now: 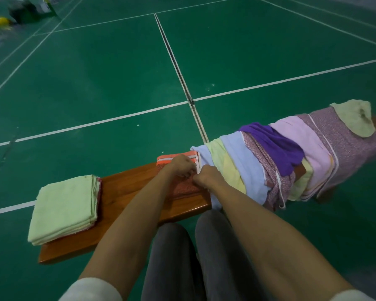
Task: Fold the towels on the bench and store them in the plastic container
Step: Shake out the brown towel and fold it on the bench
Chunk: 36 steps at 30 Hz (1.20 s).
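Stack: folded pale-green towels (65, 208) sit at the left end of the wooden desk (126, 187).
Left hand (181, 166): fingers curled, gripping the orange-red towel (172, 160) at mid-desk.
Right hand (206, 175): curled on the same towel's edge, touching the left.
Pile: unfolded towels (291, 157) drape the desk's right stretch.

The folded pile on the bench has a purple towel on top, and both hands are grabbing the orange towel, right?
Not quite: the head view shows a light green towel topping the folded pile. Both the left hand and right hand do grip the orange towel.
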### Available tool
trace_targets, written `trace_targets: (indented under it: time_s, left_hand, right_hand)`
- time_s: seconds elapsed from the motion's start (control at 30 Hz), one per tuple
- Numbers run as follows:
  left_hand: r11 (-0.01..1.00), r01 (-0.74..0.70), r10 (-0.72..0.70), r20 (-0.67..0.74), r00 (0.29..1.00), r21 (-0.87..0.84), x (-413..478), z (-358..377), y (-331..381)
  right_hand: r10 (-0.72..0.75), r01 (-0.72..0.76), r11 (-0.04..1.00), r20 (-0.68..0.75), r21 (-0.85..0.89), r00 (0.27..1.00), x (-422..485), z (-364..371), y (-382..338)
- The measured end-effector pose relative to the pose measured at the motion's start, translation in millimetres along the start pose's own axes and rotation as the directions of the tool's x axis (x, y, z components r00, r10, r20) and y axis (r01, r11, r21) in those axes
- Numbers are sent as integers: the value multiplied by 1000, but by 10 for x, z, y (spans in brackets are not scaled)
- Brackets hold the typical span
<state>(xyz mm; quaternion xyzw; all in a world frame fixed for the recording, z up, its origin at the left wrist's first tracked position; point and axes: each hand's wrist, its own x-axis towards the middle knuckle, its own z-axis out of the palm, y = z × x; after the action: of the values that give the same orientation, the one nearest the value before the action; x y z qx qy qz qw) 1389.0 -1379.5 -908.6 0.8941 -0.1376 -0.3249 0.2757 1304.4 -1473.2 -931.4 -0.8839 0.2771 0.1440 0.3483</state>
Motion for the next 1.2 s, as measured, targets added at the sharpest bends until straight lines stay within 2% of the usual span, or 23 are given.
trace_targets:
  time_s: [0.03,0.1,0.17,0.23,0.27,0.3,0.4,0.47,0.53,0.63,0.7,0.77,0.9,1.0,1.1,1.2]
  left_hand:
    - [1000,-5,5,-39,999,-8,1,-22,-40]
    - [1000,4,-1,-221,975,12,-22,-96,-145]
    - [997,66,-39,-441,897,48,-62,-174,-287]
    - [986,169,-147,-544,826,-9,-80,-250,-484]
    - [970,234,-232,-526,818,-65,-73,-287,-565]
    - [947,290,-321,-451,833,-139,-56,-312,-663]
    - [816,389,-447,-39,894,-428,-223,-343,-719]
    - [718,429,-431,133,892,-549,-303,-358,-737]
    - [643,432,-371,237,898,-632,-334,-368,-770]
    - [515,406,-289,293,911,-754,-396,-400,-807]
    - [502,367,-236,285,929,-783,-464,-452,-834]
    - [501,308,-179,251,951,-809,-544,-535,-865]
    - [602,217,-152,157,976,-768,-726,-687,-913]
    - [664,107,-218,-54,974,-740,-810,-751,-1001]
    - [775,10,-289,-341,894,-632,-918,-844,-1130]
    - [838,-11,-311,-494,812,-546,-1126,-988,-1268]
  right_hand:
    - [16,-16,999,-28,29,999,-15,3,-15]
    - [49,-40,994,-97,99,994,11,29,-57]
    - [73,-52,986,-133,158,988,57,74,-114]
    - [91,-67,979,-120,194,989,95,99,-179]
    - [96,-73,975,-101,210,990,90,86,-214]
    - [105,-86,969,-73,230,992,60,69,-258]
    - [128,-133,952,33,277,991,54,72,-302]
    - [152,-168,920,72,355,986,81,94,-309]
    - [192,-247,826,159,506,968,83,59,-334]
    - [150,-336,704,331,626,932,-56,-75,-422]
    - [101,-304,689,328,659,939,-115,-140,-475]
    - [66,-250,666,278,703,958,-117,-158,-557]
    - [50,-109,867,133,486,990,326,135,-522]
    - [72,-57,937,-31,346,997,-132,78,-858]
    - [-19,40,982,-112,187,993,-477,71,-1145]
    - [-102,139,969,-182,207,978,-635,237,-1403]
